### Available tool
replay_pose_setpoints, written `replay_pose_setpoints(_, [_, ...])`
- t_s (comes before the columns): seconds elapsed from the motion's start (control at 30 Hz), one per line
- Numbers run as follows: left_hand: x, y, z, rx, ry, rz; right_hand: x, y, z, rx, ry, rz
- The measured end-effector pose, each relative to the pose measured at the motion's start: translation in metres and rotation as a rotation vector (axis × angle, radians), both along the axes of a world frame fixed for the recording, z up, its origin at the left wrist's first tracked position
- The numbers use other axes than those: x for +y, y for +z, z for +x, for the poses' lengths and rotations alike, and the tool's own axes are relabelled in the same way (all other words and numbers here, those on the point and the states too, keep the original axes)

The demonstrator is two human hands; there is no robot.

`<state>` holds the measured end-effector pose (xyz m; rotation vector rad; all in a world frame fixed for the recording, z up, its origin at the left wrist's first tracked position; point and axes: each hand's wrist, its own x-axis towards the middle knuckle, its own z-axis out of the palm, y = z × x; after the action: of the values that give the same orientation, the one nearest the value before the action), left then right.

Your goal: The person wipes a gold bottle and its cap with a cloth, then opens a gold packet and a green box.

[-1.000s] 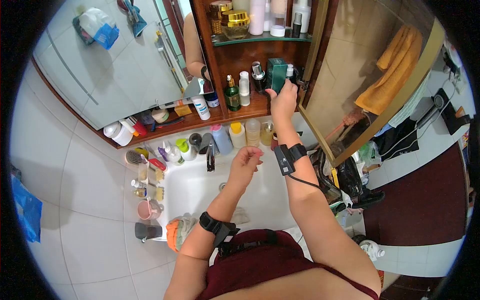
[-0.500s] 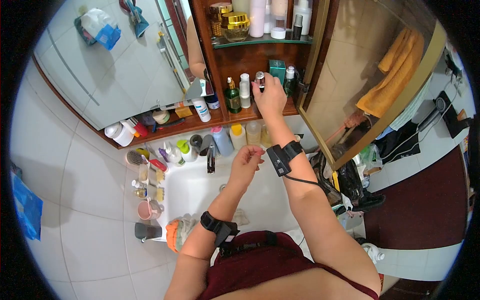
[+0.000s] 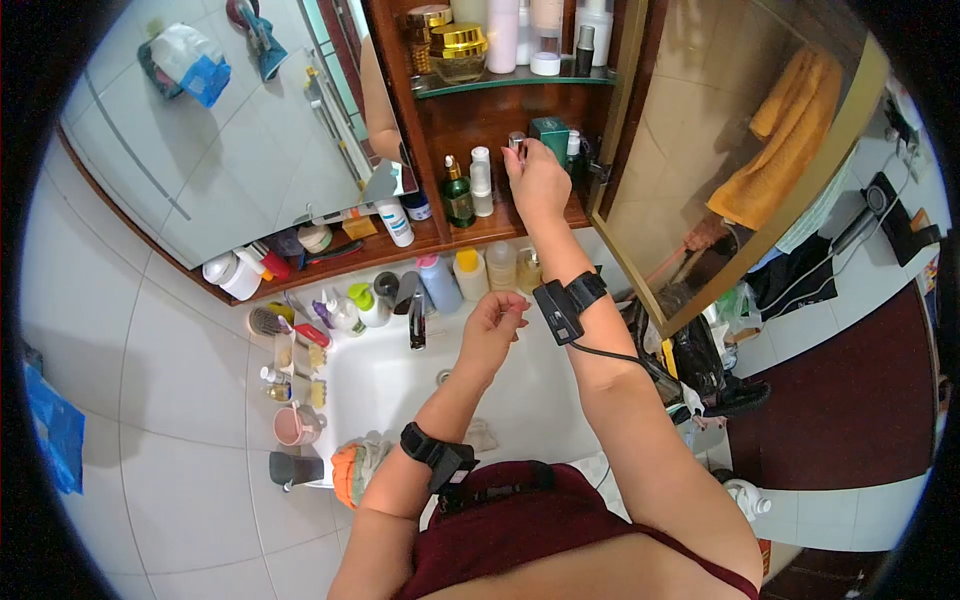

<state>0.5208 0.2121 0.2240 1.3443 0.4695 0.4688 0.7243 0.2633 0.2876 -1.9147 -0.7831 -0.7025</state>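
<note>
My right hand (image 3: 541, 185) reaches into the open wooden cabinet, its fingers closed around a small bottle with a shiny silver cap (image 3: 516, 142); the hand hides most of the bottle. To its left on the same shelf stand a slim white bottle (image 3: 481, 182) and a green dropper bottle (image 3: 457, 192). Just behind and right of the fingers are a teal box (image 3: 549, 138) and a dark green bottle with a white top (image 3: 573, 150). Over the white sink (image 3: 400, 390), my left hand (image 3: 490, 328) has its fingers curled into a pinch; anything between them is too small to make out.
Above is a glass shelf (image 3: 515, 84) with jars and bottles. The cabinet's gold-framed door (image 3: 690, 310) stands open at right. Several bottles, including a blue one (image 3: 438, 283), line the sink's back edge near the faucet (image 3: 417, 325). A mirror (image 3: 230, 130) is at left.
My right hand and the silver-capped bottle have moved slightly farther back on the shelf. The whole view has shifted a little. My left hand stays over the sink.
</note>
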Motion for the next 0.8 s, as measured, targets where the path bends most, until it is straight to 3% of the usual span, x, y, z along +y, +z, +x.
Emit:
replay_pose_setpoints(0.17, [-0.002,0.0,0.001,-0.002,-0.012,-0.001,0.001,-0.005,0.001,0.003,-0.009,-0.017])
replay_pose_setpoints(0.27, [-0.001,-0.002,0.001,-0.003,-0.02,-0.006,0.002,-0.008,-0.004,-0.059,-0.031,0.107])
replay_pose_setpoints(0.37, [-0.001,-0.002,0.001,-0.009,-0.016,-0.009,-0.004,-0.011,-0.009,0.084,0.028,0.069])
replay_pose_setpoints(0.8, [-0.003,-0.004,0.003,0.008,-0.003,-0.02,-0.006,-0.042,-0.002,-0.047,0.086,-0.046])
